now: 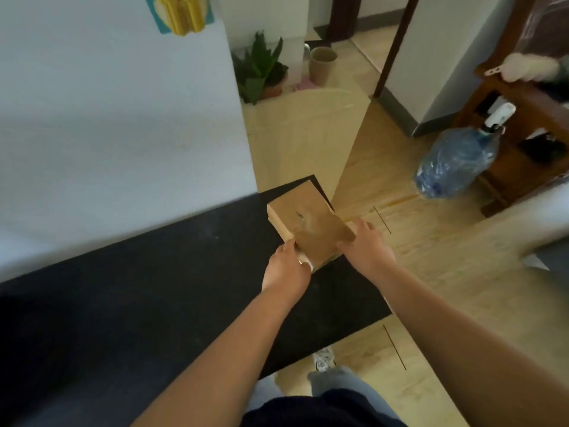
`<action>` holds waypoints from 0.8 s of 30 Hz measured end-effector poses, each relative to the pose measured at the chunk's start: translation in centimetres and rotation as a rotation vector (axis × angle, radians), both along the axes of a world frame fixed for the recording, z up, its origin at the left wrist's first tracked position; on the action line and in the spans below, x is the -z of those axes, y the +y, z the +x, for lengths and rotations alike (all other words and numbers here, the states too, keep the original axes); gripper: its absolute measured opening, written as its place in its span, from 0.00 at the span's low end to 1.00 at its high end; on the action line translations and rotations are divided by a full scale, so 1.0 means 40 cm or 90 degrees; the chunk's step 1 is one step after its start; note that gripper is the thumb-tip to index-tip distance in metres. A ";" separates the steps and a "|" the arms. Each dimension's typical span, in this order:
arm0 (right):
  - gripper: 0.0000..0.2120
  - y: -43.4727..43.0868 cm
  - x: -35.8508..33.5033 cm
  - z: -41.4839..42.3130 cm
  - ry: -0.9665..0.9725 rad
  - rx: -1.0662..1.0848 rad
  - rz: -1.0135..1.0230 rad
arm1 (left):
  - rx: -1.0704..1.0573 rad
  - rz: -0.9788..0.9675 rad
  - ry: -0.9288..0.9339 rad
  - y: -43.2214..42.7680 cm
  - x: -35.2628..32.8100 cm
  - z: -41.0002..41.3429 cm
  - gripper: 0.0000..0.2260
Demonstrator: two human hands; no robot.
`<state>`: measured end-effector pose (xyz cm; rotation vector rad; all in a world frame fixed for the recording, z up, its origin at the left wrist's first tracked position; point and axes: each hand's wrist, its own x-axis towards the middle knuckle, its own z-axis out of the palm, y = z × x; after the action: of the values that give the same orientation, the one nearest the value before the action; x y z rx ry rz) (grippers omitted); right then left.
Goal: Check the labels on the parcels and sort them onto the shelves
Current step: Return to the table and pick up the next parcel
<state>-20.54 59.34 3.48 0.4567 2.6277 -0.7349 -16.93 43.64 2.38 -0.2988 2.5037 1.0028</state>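
Observation:
A flat brown cardboard parcel (303, 220) with brown tape across its top lies at the far right end of a black table (138, 288). My left hand (288, 268) grips its near left corner, fingers curled around the edge. My right hand (366, 245) holds its near right edge. No label is visible on the parcel's upper face. No shelves are clearly in view.
A white wall (107, 118) stands behind the table. Pale wooden floor (431, 288) lies to the right. A blue water bottle in plastic wrap (455, 161) sits by a dark wooden cabinet (523, 134). A potted plant (261, 72) and a bin (321, 64) stand further back.

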 end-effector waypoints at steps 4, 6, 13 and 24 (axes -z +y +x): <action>0.28 0.037 0.027 -0.021 -0.025 -0.072 -0.028 | -0.042 -0.013 -0.031 0.039 0.020 0.019 0.23; 0.27 0.046 0.038 -0.022 -0.037 -0.093 -0.049 | -0.068 -0.011 -0.041 0.056 0.027 0.027 0.23; 0.33 0.033 0.028 0.001 -0.015 -0.134 -0.100 | -0.162 0.037 -0.019 0.054 0.001 0.065 0.22; 0.28 -0.156 -0.083 0.090 0.091 -0.159 -0.231 | -0.370 0.088 0.151 -0.122 -0.125 0.175 0.20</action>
<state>-16.95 53.11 6.81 -0.0281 2.5325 -1.1617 -9.92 38.76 7.39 -0.9528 2.5901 1.4981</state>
